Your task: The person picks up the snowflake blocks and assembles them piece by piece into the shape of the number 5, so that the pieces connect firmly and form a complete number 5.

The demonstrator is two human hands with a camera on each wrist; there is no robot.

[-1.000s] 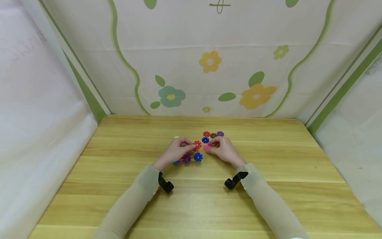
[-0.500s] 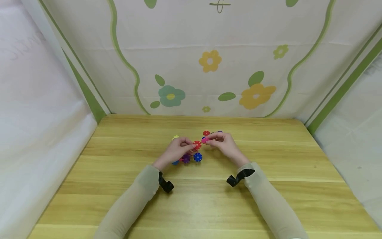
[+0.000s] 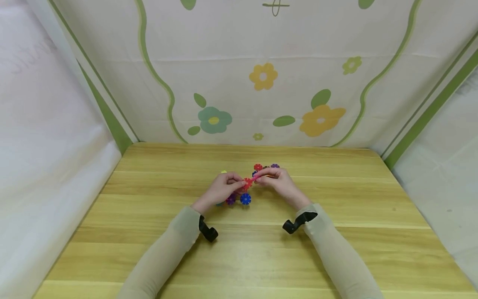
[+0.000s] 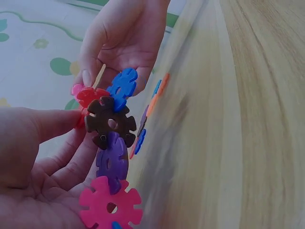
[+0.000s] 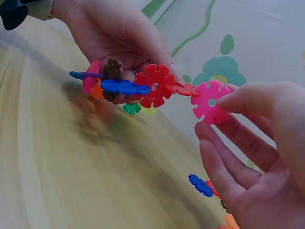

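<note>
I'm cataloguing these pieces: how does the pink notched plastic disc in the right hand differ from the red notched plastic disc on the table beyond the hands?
The right hand pinches the pink notched plastic disc above the table, while the red notched plastic disc lies on it. In the head view, the pink disc appears nearly edge-on; the red disc shows its face. Both have notched rims.

The left hand [image 3: 223,187] is pinching a notched red disc [image 3: 247,184], part of a linked chain. At the red disc's right edge, the right hand [image 3: 277,180] is holding a pink disc [image 5: 202,98]; whether it is slotting in is unclear. On the red disc's near side a blue disc [image 3: 245,199] is facing upward; farther from it, a brown disc [image 4: 97,119] and a purple disc [image 4: 116,155] are interlocking.
</note>
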